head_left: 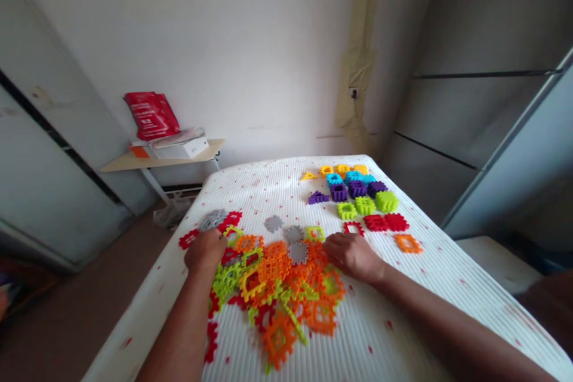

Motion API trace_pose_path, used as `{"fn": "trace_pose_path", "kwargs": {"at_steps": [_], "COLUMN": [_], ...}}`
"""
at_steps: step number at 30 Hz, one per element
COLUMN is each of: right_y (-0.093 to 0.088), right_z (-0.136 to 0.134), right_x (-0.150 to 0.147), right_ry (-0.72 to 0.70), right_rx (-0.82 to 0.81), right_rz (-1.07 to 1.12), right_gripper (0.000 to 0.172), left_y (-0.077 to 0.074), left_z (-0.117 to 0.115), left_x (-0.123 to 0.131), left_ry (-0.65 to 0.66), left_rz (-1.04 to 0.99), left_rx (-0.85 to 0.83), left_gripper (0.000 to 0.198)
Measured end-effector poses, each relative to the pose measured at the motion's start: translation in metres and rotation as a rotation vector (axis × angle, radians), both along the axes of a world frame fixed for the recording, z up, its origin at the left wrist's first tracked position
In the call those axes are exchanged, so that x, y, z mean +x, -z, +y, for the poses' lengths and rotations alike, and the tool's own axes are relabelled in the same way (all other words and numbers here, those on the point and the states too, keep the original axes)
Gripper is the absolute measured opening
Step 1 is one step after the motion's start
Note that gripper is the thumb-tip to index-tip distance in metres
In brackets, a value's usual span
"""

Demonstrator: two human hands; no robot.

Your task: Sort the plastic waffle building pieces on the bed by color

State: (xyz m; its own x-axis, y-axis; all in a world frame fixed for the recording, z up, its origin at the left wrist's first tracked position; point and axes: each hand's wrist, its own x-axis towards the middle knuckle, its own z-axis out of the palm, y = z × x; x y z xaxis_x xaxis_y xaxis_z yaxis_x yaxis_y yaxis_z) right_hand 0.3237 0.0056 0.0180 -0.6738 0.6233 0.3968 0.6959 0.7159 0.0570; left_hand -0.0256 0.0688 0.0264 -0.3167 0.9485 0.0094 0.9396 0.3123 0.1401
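A loose heap of flat toothed plastic tiles (282, 286), mostly orange, lime and red with a few grey ones, lies on a white ribbed bed cover (403, 322). My left hand (205, 250) rests on the heap's left edge, fingers curled down among grey and red tiles; what they hold is hidden. My right hand (353, 255) lies on the heap's right edge, fingers bent onto orange tiles beside a red frame tile (353, 227). Beyond it stand sorted rows of built blocks: yellow (342, 170), cyan (353, 178), purple (358, 189), lime (367, 206) and red (385, 222).
A single orange tile (407, 243) lies at the right. A small side table (161, 158) with a red bag (150, 114) and white boxes stands against the back wall at the left. Grey cupboard panels flank both sides. Brown floor shows at the lower left.
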Motion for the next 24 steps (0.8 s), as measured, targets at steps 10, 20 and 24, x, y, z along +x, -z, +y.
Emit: {"fn": "trace_pose_path", "kwargs": {"at_steps": [10, 20, 24], "right_y": [0.016, 0.025, 0.027], "right_z": [-0.003, -0.001, -0.001], "right_x": [-0.001, -0.002, -0.003], "right_ry": [-0.057, -0.050, -0.056], "right_rx": [0.053, 0.029, -0.001], "right_rz": [-0.002, 0.066, 0.098], "right_gripper": [0.033, 0.032, 0.028], "left_y": [0.003, -0.008, -0.022], "left_z": [0.008, 0.001, -0.014], "left_x": [-0.004, 0.001, 0.007], "left_ry": [-0.050, -0.053, -0.001], "left_rz": [-0.022, -0.015, -0.037], "left_rx": [-0.076, -0.007, 0.175], "left_gripper": [0.035, 0.023, 0.019]}}
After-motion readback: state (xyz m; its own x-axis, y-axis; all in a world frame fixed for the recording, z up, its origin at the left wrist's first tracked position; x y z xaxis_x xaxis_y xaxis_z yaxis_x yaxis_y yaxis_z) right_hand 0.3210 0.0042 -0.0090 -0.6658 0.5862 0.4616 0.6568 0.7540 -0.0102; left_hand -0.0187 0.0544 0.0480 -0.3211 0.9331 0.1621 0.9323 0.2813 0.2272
